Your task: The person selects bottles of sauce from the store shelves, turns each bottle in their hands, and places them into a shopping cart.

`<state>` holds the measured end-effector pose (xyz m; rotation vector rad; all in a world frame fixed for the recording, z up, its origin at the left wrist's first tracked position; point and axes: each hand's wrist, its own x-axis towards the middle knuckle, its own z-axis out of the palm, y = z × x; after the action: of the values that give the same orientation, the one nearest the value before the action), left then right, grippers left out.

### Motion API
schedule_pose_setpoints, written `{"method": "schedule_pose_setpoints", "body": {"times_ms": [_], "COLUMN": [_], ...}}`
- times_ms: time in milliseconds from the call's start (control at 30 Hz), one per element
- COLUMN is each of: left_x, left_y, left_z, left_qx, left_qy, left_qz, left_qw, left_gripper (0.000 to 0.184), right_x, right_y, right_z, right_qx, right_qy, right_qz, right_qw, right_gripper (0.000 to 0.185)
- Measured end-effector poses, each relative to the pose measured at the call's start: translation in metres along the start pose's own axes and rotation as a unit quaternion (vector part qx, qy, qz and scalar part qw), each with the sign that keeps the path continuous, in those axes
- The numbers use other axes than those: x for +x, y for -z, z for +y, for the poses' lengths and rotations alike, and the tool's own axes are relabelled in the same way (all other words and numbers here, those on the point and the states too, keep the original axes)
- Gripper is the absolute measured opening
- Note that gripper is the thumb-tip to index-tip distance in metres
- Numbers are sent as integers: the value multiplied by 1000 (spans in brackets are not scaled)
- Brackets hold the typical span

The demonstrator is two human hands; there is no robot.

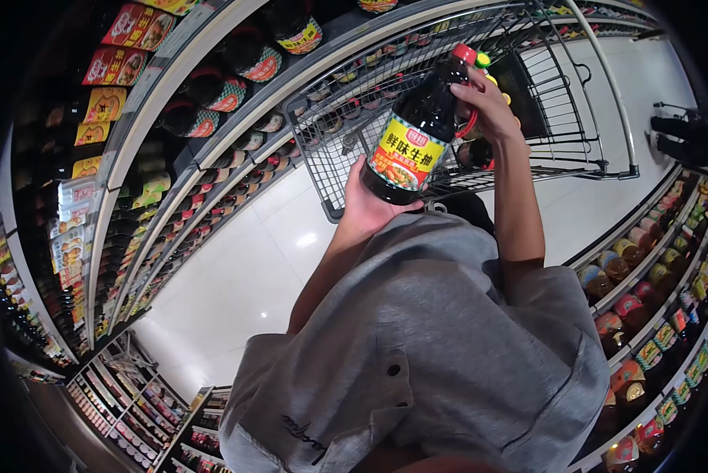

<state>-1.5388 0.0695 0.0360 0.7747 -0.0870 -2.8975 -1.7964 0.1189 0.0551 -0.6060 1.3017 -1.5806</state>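
Observation:
A large dark soy sauce bottle (pixel 410 140) with a yellow label and red cap is held tilted in front of my body. My left hand (pixel 373 203) is cupped under its base, fingers wrapped against the lower side. Up near the neck, my right hand (pixel 489 106) grips the bottle by its upper part, beside a red handle. Behind the bottle stands a wire shopping cart (pixel 330 169). Inside the cart, partly hidden by my right arm, lies another dark bottle (pixel 475 154). Green and yellow caps show just past my right fingers.
Shelves of bottled sauces (pixel 228 94) run along the left, with packets hanging farther left. More shelves with jars (pixel 629 307) line the right. White floor tiles (pixel 267 244) lie between them. A person in dark trousers (pixel 681 130) stands at the far right.

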Motion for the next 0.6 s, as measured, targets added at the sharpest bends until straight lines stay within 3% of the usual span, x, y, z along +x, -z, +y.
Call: {"method": "schedule_pose_setpoints", "body": {"times_ms": [100,167,367,500,600], "left_x": [6,15,32,39,41], "left_y": [-8,-8,-27,-40,-56], "left_z": [-10,-18,-39,-51,-59], "left_qx": [-33,-115,-115,-88,-10], "left_qy": [20,69,73,25,-62], "left_qz": [-23,-59,-62,-35,33], "left_qw": [999,989,989,995,997], "left_gripper": [75,73,81,79,73], "right_x": [3,4,2,7,8], "right_y": [-2,-1,25,44,57], "right_z": [6,0,-10,-6,-9], "right_qx": [127,102,137,146,187], "right_qy": [14,25,4,21,30], "right_qz": [24,49,58,26,-20], "right_qw": [992,993,989,989,982], "right_gripper": [41,35,51,57,63]}}
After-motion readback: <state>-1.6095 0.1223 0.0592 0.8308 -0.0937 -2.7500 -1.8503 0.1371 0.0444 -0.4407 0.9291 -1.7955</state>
